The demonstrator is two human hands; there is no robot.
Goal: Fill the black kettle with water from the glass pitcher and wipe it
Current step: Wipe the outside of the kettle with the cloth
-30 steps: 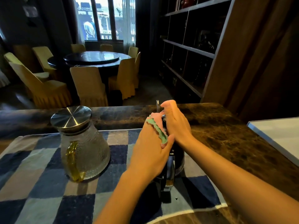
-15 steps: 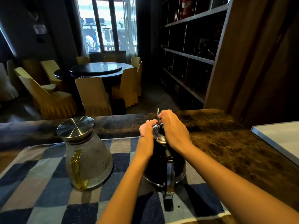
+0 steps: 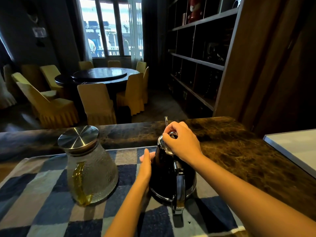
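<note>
**Kettle steadied, lid in hand**

Low in the frame a blue-and-grey checked cloth (image 3: 51, 211) covers the near counter. At centre stands the glossy black kettle with chrome handle (image 3: 168, 178). The left hand (image 3: 145, 164) lies flat against its left flank, fingers together. The right hand (image 3: 182, 142) curls over its top, pinching the shiny metal lid knob (image 3: 172, 134). Left of centre, near the kettle, the ribbed glass pitcher with steel lid (image 3: 92, 170) stands upright, untouched. Beyond runs the dark marble counter (image 3: 230, 151). Judging by this, it's the lid step; next, the lid must clear before pouring.
</note>
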